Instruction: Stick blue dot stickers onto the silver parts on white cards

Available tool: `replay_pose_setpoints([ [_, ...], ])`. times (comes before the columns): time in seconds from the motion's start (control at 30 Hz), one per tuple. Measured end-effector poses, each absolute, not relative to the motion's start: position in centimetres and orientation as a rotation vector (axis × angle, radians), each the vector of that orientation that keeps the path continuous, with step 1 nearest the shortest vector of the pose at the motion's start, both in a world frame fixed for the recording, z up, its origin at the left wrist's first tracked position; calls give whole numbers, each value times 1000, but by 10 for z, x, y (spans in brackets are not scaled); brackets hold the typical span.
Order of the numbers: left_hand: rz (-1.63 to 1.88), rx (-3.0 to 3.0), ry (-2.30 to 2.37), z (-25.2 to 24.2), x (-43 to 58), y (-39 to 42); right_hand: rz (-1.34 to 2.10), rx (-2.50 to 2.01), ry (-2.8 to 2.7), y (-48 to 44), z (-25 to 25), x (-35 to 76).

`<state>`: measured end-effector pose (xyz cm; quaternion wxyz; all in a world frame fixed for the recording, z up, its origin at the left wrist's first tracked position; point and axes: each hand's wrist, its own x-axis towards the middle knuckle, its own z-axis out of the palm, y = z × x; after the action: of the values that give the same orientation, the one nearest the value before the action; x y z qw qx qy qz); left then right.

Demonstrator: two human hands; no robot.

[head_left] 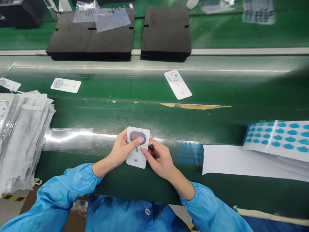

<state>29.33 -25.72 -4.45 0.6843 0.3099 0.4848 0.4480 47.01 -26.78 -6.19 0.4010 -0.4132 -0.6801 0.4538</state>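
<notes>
My left hand [122, 150] grips a small white card [137, 147] with a grey octagonal patch near its top; the thumb lies across that patch. My right hand [160, 158] touches the card's right edge, fingers curled, with a small dark item pinched between them that I cannot make out. Both hands are over the near edge of the green conveyor belt [149, 119]. Blue sleeves cover both arms.
Two similar white cards [178, 84] [65, 85] lie farther out on the belt. A stack of clear bags [21, 135] sits at the left. Sheets of blue dot stickers [277, 137] lie at the right. Black foam blocks [166, 30] stand beyond the belt.
</notes>
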Motion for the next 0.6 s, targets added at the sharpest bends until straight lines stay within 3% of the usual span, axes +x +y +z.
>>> replay_pose_setpoints([
  [0.27, 989, 677, 1124, -47, 291, -254, 1116, -1015, -1763, -266, -61, 468],
  [0.6, 1241, 605, 1169, -39, 268, -231, 1111, -963, -1821, -265, -62, 469],
])
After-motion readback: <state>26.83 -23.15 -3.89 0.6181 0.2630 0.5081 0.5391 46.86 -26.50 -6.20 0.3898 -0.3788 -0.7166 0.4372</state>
